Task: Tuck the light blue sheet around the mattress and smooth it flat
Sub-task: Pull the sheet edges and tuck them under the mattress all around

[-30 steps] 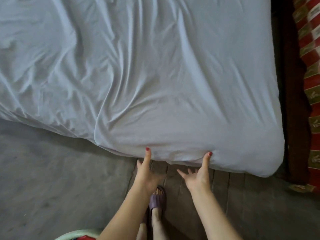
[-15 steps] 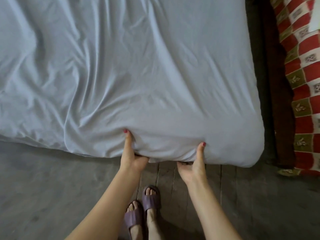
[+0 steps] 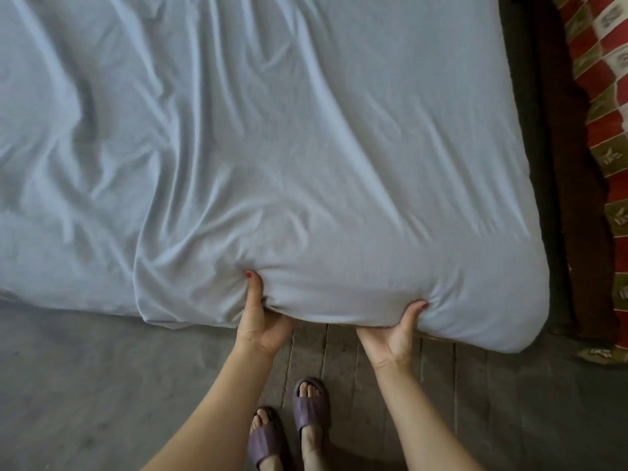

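Your left hand (image 3: pixel 261 322) and right hand (image 3: pixel 396 334) each grip the near edge of the mattress (image 3: pixel 339 300), thumbs on top. Lift a little, push the light blue sheet (image 3: pixel 306 147) under, then pull wrinkles flat.

Purple slippers (image 3: pixel 289 426) stand on the grey plank floor (image 3: pixel 85 385). Right of them, well apart, a red checked cloth (image 3: pixel 608 96) lies over dark wood (image 3: pixel 560 164).

Soft, creased light blue cloth sheet (image 3: pixel 306 147), matt rubbery purple slippers (image 3: pixel 311 401), rough grey plank floor (image 3: pixel 509 402)
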